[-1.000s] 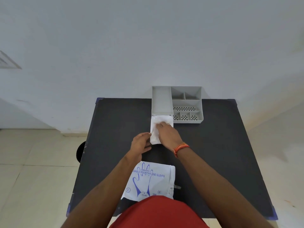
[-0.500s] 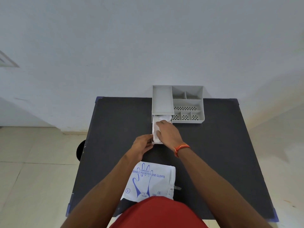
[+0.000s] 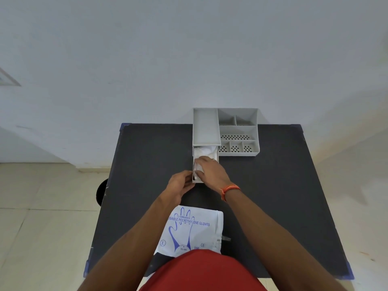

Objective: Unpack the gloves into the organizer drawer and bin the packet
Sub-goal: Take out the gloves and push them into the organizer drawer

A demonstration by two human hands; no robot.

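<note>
A grey organizer (image 3: 238, 131) stands at the far edge of the black table (image 3: 273, 196). Its drawer (image 3: 193, 164) is pulled out toward me. White gloves (image 3: 204, 151) lie inside the drawer. My right hand (image 3: 212, 172) lies flat on the gloves, fingers spread and pressing down. My left hand (image 3: 181, 183) grips the drawer's near left corner. The white glove packet (image 3: 193, 229) with blue print lies flat on the table near me, partly hidden by my left forearm.
A dark round bin (image 3: 102, 195) shows on the floor past the table's left edge. A small grey scrap (image 3: 225, 238) lies right of the packet. The organizer's right side has several small compartments, some perforated.
The gloves, which stuck out over the drawer, have been pushed down inside it. My right hand moved slightly further into the drawer; my left hand closed on the drawer's corner.
</note>
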